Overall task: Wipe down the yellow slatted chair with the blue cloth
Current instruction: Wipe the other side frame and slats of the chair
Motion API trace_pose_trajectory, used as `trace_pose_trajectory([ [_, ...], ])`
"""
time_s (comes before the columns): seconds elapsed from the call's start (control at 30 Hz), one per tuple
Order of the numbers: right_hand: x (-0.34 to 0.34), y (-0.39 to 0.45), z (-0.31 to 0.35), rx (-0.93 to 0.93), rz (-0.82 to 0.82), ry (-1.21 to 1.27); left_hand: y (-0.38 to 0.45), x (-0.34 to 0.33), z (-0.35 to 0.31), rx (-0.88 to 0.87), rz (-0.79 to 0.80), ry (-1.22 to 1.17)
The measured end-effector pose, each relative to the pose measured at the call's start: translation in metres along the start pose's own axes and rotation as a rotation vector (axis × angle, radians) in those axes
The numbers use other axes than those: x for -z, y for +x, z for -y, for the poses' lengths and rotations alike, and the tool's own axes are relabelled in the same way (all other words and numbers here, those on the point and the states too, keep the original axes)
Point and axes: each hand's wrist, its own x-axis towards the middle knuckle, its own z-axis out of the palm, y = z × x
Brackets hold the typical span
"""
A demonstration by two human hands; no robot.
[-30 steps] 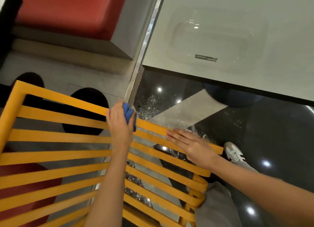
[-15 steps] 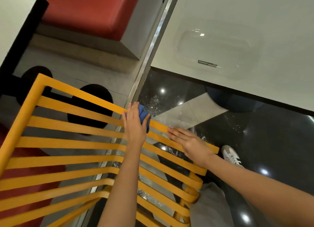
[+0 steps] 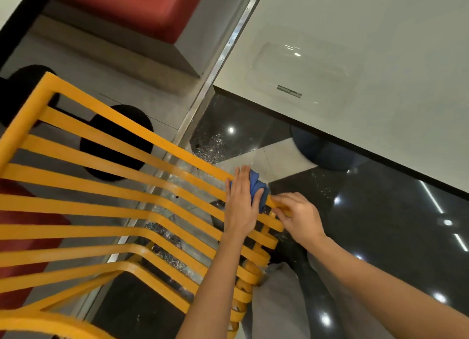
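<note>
The left hand (image 3: 241, 206) lies palm-down on the top slats of the yellow chair (image 3: 101, 204), its fingers straight and close together, pressing a bunched blue cloth (image 3: 256, 186) against the top rail. The cloth bulges out from under the fingers and thumb on the side towards the right hand, and part of it is hidden beneath the palm. Just beside the cloth, the right hand (image 3: 299, 216) grips the end of the chair's top rail: its fingers curl over the rail and its thumb side faces the cloth, close to it; whether they touch cannot be told.

The chair's slats run away from the left hand's little-finger side in long parallel bands, and they look a little blurred. Below the right wrist the slat ends stack down the chair's side post. Beyond the fingertips of both hands lies a dark, glossy floor (image 3: 380, 237) with bright light spots, and further on the pale top of a bench (image 3: 380, 46) with a dark edge. Far beyond the left hand's fingertips, on its little-finger side, sits a red cushioned seat (image 3: 132, 6) on a grey base.
</note>
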Motion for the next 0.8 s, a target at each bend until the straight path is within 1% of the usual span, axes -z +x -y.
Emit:
trace_pose_trajectory([
  [0.07, 0.005, 0.005, 0.005, -0.018, 0.019, 0.004, 0.001, 0.006, 0.002, 0.058, -0.053, -0.046],
  [0.17, 0.012, 0.01, 0.013, -0.057, 0.049, 0.01, -0.012, 0.003, -0.021, 0.187, -0.192, -0.207],
  [0.33, 0.026, 0.021, 0.019, -0.181, 0.105, 0.197, -0.033, -0.001, -0.048, 0.27, -0.437, -0.294],
  [0.4, 0.03, 0.026, 0.017, -0.222, 0.134, 0.255, -0.039, 0.006, -0.056, 0.369, -0.529, -0.416],
  [0.47, 0.035, 0.031, 0.017, -0.27, 0.187, 0.337, -0.045, 0.013, -0.063, 0.498, -0.589, -0.605],
  [0.53, 0.041, 0.034, 0.021, -0.295, 0.275, 0.463, -0.049, 0.018, -0.066, 0.624, -0.596, -0.908],
  [0.6, 0.049, 0.034, 0.025, -0.24, 0.37, 0.53, -0.056, 0.023, -0.068, 0.705, -0.547, -1.16],
  [0.67, 0.057, 0.034, 0.025, -0.156, 0.457, 0.52, -0.065, 0.029, -0.071, 0.706, -0.495, -1.219],
  [0.8, 0.077, 0.037, 0.03, -0.086, 0.594, 0.582, -0.083, 0.051, -0.083, 0.588, -0.427, -1.224],
])
